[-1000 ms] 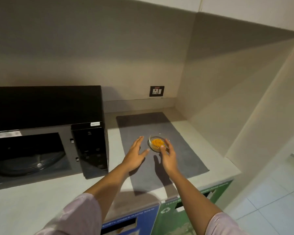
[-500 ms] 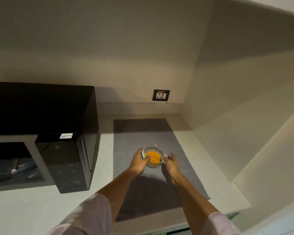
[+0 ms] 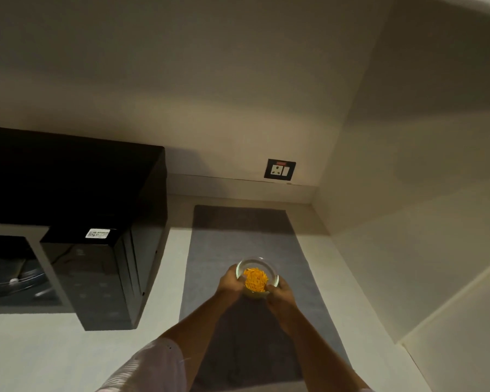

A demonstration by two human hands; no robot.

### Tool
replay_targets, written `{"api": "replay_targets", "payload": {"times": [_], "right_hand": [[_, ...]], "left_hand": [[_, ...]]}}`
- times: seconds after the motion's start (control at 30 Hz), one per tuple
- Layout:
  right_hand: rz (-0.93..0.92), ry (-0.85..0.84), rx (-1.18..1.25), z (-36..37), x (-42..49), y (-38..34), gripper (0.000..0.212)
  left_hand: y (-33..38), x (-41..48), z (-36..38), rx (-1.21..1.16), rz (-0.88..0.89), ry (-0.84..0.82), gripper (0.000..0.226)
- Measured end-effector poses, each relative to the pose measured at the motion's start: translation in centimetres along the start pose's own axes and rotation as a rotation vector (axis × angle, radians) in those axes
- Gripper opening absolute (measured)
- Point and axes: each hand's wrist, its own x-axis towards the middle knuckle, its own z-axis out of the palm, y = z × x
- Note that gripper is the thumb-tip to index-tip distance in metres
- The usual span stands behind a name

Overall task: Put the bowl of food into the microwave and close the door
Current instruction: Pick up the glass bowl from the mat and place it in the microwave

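One head-worn camera looks forward and steeply down, close over the counter (image 3: pixel 40 352); microwave (image 3: pixel 96 281) at ten o'clock, wall socket (image 3: pixel 279 169) at twelve.

No legible text anywhere; white sticker (image 3: pixel 97 233) on microwave (image 3: pixel 68 179) shows a square code; its print too small to read

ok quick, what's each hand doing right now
Left hand: closed, gripping the left side of the bowl.
Right hand: closed, gripping the bowl's right side.
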Motion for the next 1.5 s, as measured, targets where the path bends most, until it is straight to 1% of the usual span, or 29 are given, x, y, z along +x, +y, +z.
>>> {"api": "replay_targets", "payload": {"times": [0.03, 0.17, 0.33, 0.47, 0.57, 0.67, 0.73, 0.83, 0.97, 1.07, 1.17, 1.4, 1.5], "right_hand": [[-0.003, -0.001, 0.013, 0.1, -0.1, 0.1, 0.036], [0.047, 0.003, -0.068, 0.5, -1.0, 0.4, 0.031], [0.09, 0.144, -0.067, 2.6, -3.2, 0.6, 0.029], [0.067, 0.139, 0.0, 4.7, -7.3, 0.7, 0.026], [0.034, 0.097, 0.012, 6.6, -11.3, 1.1, 0.024], [0.017, 0.044, 0.058, 8.9, -15.4, 1.3, 0.023], [-0.003, 0.032, 0.041, 10.8, -18.1, 1.6, 0.022], [-0.031, 0.033, -0.038, 13.6, -21.7, 2.7, 0.019], [0.003, -0.021, -0.022, 18.2, -25.8, 4.3, 0.021], [0.001, -0.055, -0.074, 21.9, -28.5, 5.5, 0.021], [-0.014, -0.095, -0.142, 25.6, -30.7, 6.4, 0.018], [-0.058, -0.187, -0.227, 33.7, -33.7, 6.0, 0.02], [-0.079, -0.222, -0.245, 36.4, -34.0, 5.0, 0.02]], "left_hand": [[0.0, 0.0, -0.1, -0.009, -0.001, 0.004, 0.045], [0.0, -0.7, -0.8, -0.073, -0.004, 0.025, 0.043], [-1.1, -2.9, -2.7, -0.128, 0.056, 0.032, 0.038], [-2.0, -6.0, -5.6, -0.199, 0.061, 0.022, 0.035], [-3.2, -9.4, -9.0, -0.245, 0.065, -0.035, 0.031], [-4.7, -12.7, -12.1, -0.37, 0.046, -0.077, 0.027], [-5.9, -14.8, -14.3, -0.424, 0.043, -0.084, 0.024], [-7.8, -17.9, -17.9, -0.412, 0.037, -0.064, 0.019], [-10.5, -21.6, -22.9, -0.448, 0.003, -0.007, 0.019], [-12.0, -24.0, -27.2, -0.434, -0.01, 0.013, 0.019], [-12.9, -26.2, -31.6, -0.386, -0.022, 0.052, 0.023], [-14.3, -28.5, -40.4, -0.226, -0.003, 0.177, 0.032], [-14.2, -28.7, -43.2, -0.229, 0.025, 0.155, 0.039]]}}
